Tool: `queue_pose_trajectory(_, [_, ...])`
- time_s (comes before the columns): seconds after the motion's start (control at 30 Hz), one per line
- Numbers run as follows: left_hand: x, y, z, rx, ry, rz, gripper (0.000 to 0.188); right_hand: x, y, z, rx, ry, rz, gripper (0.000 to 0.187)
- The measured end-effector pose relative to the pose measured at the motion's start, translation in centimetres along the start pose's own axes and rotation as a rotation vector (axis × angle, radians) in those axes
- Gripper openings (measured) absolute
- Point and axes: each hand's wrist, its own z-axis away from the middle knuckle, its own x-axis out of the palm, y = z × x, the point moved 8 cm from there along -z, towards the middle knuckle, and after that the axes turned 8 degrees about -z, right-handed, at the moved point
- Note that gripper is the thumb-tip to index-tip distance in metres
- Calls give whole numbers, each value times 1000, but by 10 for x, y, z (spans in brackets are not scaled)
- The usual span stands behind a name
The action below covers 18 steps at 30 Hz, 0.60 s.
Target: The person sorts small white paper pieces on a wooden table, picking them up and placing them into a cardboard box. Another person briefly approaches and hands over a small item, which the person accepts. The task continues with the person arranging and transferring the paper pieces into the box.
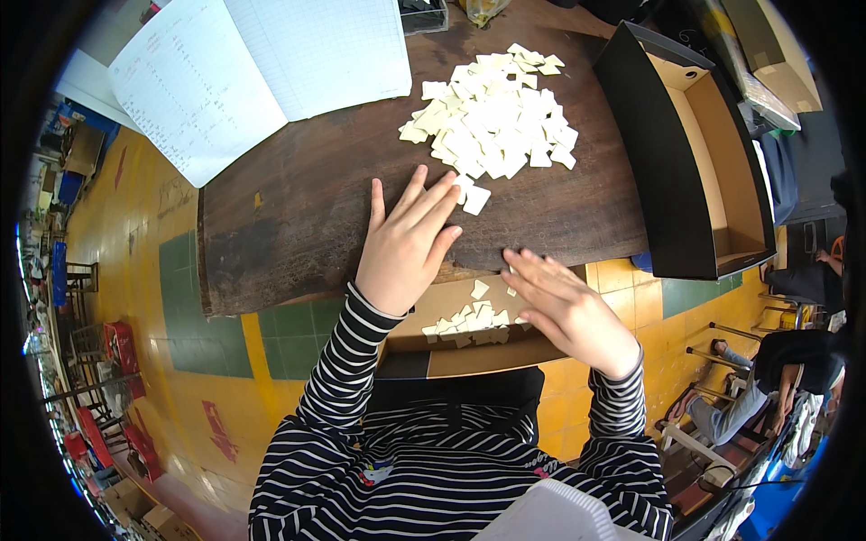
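Note:
A heap of small cream-coloured square pieces [496,113] lies on the dark wooden table [307,216]. My left hand [406,248] is over the table with its fingers spread, the fingertips touching a loose square piece [476,200] at the heap's near edge. At the table's front edge, my right hand [568,311] has its fingers stretched out. Its palm is turned down, so its underside is hidden. Below it a cardboard box [456,362] rests by my lap, partly under the table edge. Several of the same pieces [474,320] are scattered inside, and one shows close beside my right fingers.
An open notebook [262,81] with handwriting lies at the far left. A long black box [645,153] with a brown inside stands at the table's right end. A clear plastic tray [422,16] sits at the back. People sit on stools to the right.

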Motion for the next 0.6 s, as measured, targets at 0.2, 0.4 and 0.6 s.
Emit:
queue_pose_trajectory(0.2, [6,20,4,107,-95,43,42,-19,-12,-7,-124,51,-71,44])
queue_pose_trajectory(0.4, [-17,-12,11,-53,41,-3,42,-4,9,-70,-123,230,75,43])
queue_pose_trajectory(0.6, [-7,-19,20,-50,-46,-77,45,3,3,-30,-71,175,111,43])
